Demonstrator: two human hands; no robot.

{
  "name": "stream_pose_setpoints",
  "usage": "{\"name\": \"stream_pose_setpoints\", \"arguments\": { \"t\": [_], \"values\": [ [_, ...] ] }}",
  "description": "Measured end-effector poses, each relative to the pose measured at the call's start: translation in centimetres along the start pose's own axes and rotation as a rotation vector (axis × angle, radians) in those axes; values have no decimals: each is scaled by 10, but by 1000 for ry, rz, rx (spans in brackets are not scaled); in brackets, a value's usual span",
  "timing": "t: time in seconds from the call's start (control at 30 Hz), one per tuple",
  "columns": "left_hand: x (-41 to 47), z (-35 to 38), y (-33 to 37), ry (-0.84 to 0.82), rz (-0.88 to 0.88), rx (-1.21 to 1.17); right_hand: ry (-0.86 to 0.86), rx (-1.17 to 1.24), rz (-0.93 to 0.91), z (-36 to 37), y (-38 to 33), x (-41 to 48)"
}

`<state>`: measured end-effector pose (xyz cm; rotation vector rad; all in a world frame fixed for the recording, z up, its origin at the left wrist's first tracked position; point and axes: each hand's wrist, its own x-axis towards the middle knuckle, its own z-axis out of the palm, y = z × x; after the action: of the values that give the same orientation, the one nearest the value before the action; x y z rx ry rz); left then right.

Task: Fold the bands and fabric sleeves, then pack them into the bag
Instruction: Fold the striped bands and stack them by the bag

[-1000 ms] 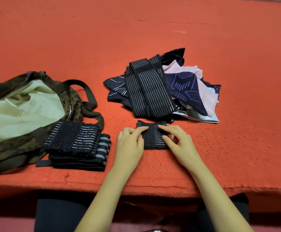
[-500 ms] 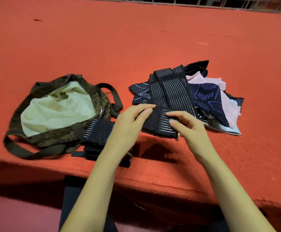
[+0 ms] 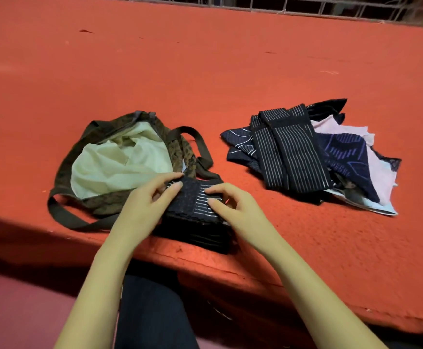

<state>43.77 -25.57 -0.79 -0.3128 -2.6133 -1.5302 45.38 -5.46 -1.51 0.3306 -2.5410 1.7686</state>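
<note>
A folded black band with white stripes (image 3: 197,197) lies on top of a stack of folded black bands (image 3: 200,235) near the table's front edge. My left hand (image 3: 150,200) holds the band's left side, fingers curled over it. My right hand (image 3: 233,205) holds its right side between thumb and fingers. The open camouflage bag (image 3: 99,205) with pale green lining lies just left of the stack. A pile of unfolded striped bands and fabric sleeves (image 3: 306,152) sits to the right.
The red felt-covered table (image 3: 205,71) stretches far back to a metal grille (image 3: 306,8). Brown bag straps (image 3: 64,217) loop toward the front edge. My dark-clothed legs (image 3: 155,311) are below the table edge.
Both hands lifted the small folded band off the table, carried it left, and set it on the stack beside the bag. The view swung left and up.
</note>
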Motion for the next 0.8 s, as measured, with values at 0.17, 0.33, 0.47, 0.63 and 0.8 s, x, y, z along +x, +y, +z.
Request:
{"name": "stream_pose_setpoints", "arguments": {
  "t": [0.17, 0.33, 0.47, 0.63, 0.8],
  "values": [
    [3, 15, -19, 20, 36, -1, 39, -85, -1, -1, 4, -4],
    [-4, 31, -30, -55, 25, -68, 49, -37, 40, -2, 18, -16],
    [-5, 34, -37, -67, 35, -119, 59, 78, 78, 0, 26, -25],
    [-2, 29, -41, -64, 36, -54, 43, 81, 95, -1, 22, -25],
    [-2, 20, -29, -52, 87, 80, 16, -10, 69, -5, 19, -22]
  ]
}}
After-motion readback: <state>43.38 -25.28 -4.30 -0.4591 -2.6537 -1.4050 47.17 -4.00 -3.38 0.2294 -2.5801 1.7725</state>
